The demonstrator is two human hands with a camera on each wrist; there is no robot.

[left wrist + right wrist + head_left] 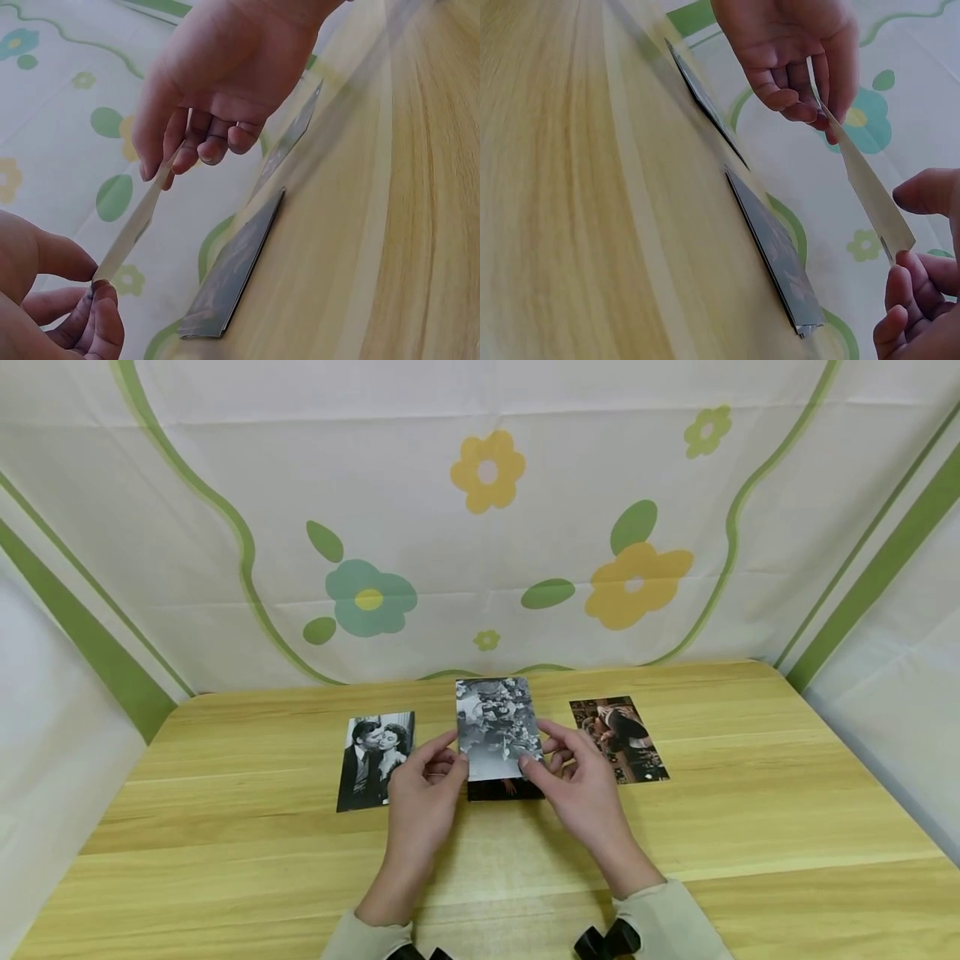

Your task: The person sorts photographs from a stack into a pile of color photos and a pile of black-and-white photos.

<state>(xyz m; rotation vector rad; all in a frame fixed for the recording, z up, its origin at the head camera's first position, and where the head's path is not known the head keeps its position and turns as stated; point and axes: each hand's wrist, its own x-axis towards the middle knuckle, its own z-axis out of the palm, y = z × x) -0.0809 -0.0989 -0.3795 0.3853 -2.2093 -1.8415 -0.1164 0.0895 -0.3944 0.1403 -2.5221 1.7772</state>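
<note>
Both hands hold one black-and-white photo [497,727] a little above the wooden table [750,810]. My left hand [450,760] pinches its lower left edge and my right hand [540,756] pinches its lower right edge. In the left wrist view the photo [135,225] shows edge-on between the left hand [94,289] and the right hand [161,169]. The right wrist view shows the same photo [866,180] between the right hand [896,247] and the left hand [825,124]. Below it lies a dark photo stack [502,790], flat on the table [232,277] [776,255].
A black-and-white photo of a couple [375,760] lies to the left of the stack, and a colour photo [618,739] lies to its right. A flower-print cloth [480,527] hangs behind the table and closes in both sides.
</note>
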